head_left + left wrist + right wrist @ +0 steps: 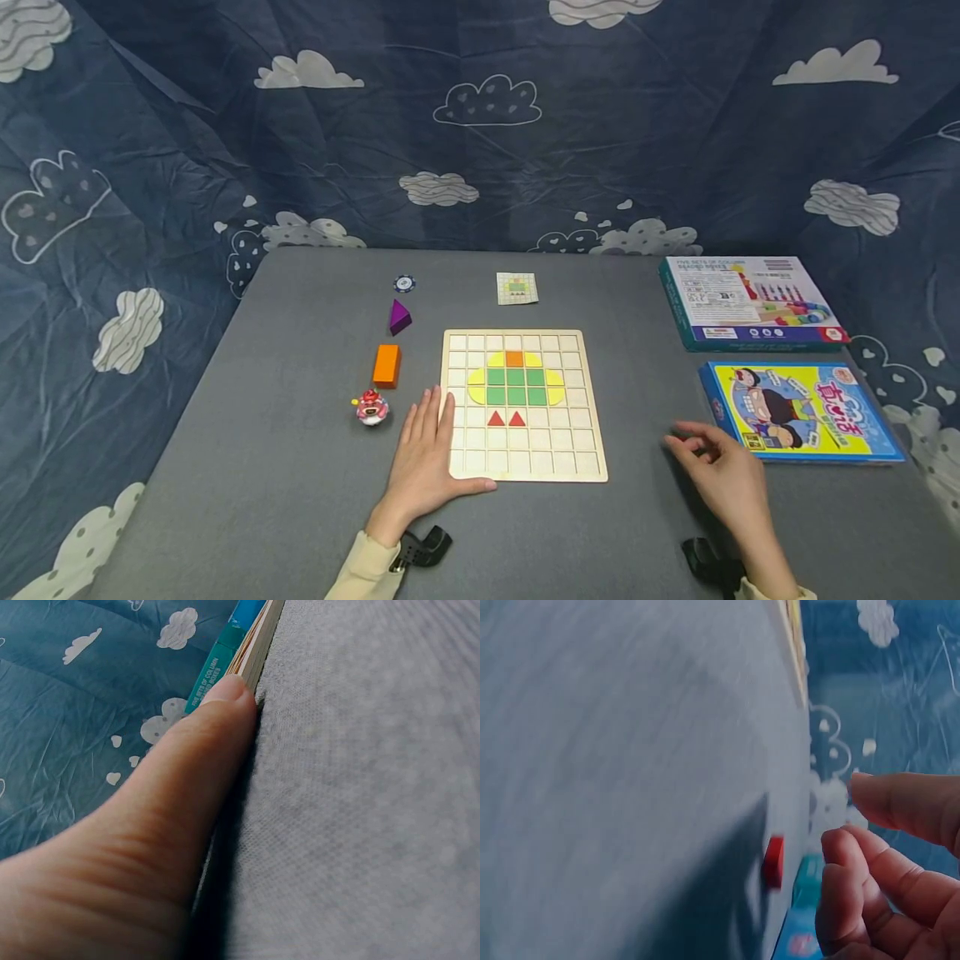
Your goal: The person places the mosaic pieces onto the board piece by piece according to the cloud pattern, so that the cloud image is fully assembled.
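A wooden grid board (525, 462) lies mid-table with an orange square (513, 359), yellow pieces (477, 386), green squares (515, 387) and two red triangles (506, 418) set in it. My left hand (427, 442) lies flat on the board's near-left corner, and its thumb (195, 787) runs along the board's front edge (255, 656). To the right of the board my right hand (693, 446) hovers over the table, fingers (851, 892) loosely curled and holding nothing. Just beyond those fingers a small red piece (774, 861) sits on the cloth.
Left of the board stand a pink toy figure (371, 407), an orange block (387, 365), a purple wedge (400, 317) and a blue-white chip (404, 284). A pattern card (517, 288) lies behind the board. A teal box (750, 302) and a blue-yellow box (798, 410) lie at the right.
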Available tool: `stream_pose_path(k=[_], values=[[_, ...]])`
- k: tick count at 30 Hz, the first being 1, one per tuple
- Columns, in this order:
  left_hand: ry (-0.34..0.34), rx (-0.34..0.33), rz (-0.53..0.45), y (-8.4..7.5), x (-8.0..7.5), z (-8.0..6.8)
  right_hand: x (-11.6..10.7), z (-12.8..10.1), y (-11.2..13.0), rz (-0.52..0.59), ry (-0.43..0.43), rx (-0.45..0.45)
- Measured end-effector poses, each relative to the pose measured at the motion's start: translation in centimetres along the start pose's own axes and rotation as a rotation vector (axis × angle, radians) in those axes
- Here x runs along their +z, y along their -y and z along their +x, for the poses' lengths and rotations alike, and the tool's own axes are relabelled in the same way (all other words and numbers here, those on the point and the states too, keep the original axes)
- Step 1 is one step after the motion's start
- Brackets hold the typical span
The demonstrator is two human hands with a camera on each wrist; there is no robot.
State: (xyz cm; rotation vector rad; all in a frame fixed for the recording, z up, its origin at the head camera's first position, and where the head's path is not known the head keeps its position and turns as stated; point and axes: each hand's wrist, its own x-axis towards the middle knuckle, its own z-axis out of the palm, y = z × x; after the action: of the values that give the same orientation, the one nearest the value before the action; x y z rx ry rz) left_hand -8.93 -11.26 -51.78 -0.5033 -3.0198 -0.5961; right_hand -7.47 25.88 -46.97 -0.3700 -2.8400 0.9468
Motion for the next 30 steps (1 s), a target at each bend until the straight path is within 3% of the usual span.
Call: stream_pose_path(k=[9,21,30], values=[[-0.009,0.008,0.009,0.1,0.1,0.0,-0.6,-0.6,-1.6,-0.043,0.065,0.134],[-0.004,0.005,0.015,0.1,0.1,0.0,-0.8,-0.3,-2.2,-0.092,0.157,0.116],[-0.010,0.006,0.015,0.1,0.2,0.0,-0.5,-0.3,-2.0,-0.101,0.165,0.117]])
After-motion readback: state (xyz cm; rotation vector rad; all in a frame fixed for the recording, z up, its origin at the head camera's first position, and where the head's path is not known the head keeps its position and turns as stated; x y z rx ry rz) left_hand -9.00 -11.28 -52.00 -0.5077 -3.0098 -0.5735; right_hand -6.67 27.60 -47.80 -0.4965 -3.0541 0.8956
